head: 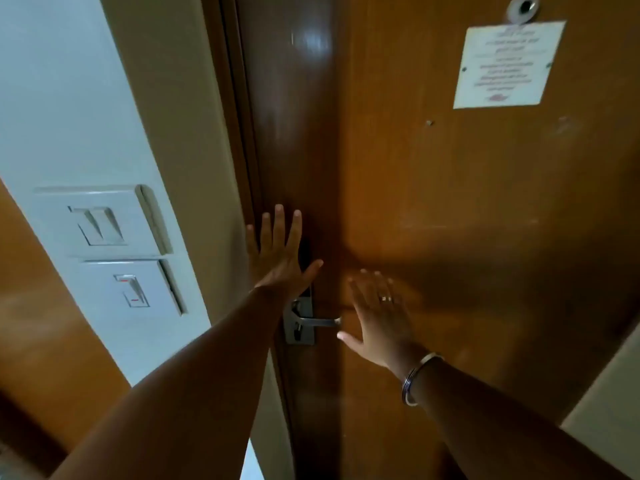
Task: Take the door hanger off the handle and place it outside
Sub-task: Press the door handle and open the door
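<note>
Both hands lie flat and empty with fingers spread, the left hand [277,252] above the handle [318,321], whose lever points right, the right hand [379,315] covering its tip; no hanger shows.

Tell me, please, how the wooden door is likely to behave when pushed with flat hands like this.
The door looks like a full wooden leaf, so probably stiff and fairly heavy. Its glossy finish may let the left hand and right hand, both spread flat, slide slightly. It should swing rather than flex, unless latched at the metal handle.
</note>
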`<act>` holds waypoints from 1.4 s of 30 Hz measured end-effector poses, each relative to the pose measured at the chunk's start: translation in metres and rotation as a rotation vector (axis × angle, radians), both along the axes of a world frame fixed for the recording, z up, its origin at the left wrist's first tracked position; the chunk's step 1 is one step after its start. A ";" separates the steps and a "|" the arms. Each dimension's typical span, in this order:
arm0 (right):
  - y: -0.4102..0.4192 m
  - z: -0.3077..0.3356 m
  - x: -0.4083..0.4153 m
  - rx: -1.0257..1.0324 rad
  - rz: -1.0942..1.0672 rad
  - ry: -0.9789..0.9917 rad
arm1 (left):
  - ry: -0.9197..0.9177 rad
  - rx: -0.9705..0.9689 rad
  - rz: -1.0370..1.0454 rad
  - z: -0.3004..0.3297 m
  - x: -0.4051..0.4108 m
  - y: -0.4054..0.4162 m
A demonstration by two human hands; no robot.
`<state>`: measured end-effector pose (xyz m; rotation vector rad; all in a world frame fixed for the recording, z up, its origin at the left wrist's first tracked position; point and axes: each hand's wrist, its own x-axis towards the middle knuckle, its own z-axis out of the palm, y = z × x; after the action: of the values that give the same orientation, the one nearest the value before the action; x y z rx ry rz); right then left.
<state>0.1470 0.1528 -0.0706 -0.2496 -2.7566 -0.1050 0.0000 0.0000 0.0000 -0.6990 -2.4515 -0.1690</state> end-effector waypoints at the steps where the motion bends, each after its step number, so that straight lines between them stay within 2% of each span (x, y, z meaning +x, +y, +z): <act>1: -0.005 -0.011 -0.004 -0.017 0.016 -0.033 | -0.013 0.005 -0.002 -0.004 0.000 0.000; 6: -0.036 -0.048 -0.016 -0.059 0.015 -0.142 | -0.037 -0.033 -0.087 -0.027 -0.009 -0.004; 11: -0.053 -0.046 -0.045 -0.113 -0.007 -0.192 | -0.065 -0.011 -0.154 -0.024 -0.022 -0.002; 16: -0.062 -0.053 -0.066 -0.127 0.068 -0.255 | -0.069 -0.002 -0.216 -0.029 -0.038 0.003; 21: -0.067 -0.065 -0.067 -0.129 0.022 -0.257 | -0.007 0.027 -0.276 -0.035 -0.044 0.005; 32: -0.072 -0.090 -0.070 -0.280 -0.015 -0.242 | 0.037 0.050 -0.296 -0.045 -0.050 0.009; 42: -0.080 -0.078 -0.062 -0.388 -0.015 -0.380 | -0.012 0.018 -0.250 -0.043 -0.045 0.005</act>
<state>0.0846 0.0730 -0.1484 -0.3849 -3.1349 0.4254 -0.0451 0.0051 -0.0425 -0.9980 -2.3639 -0.2913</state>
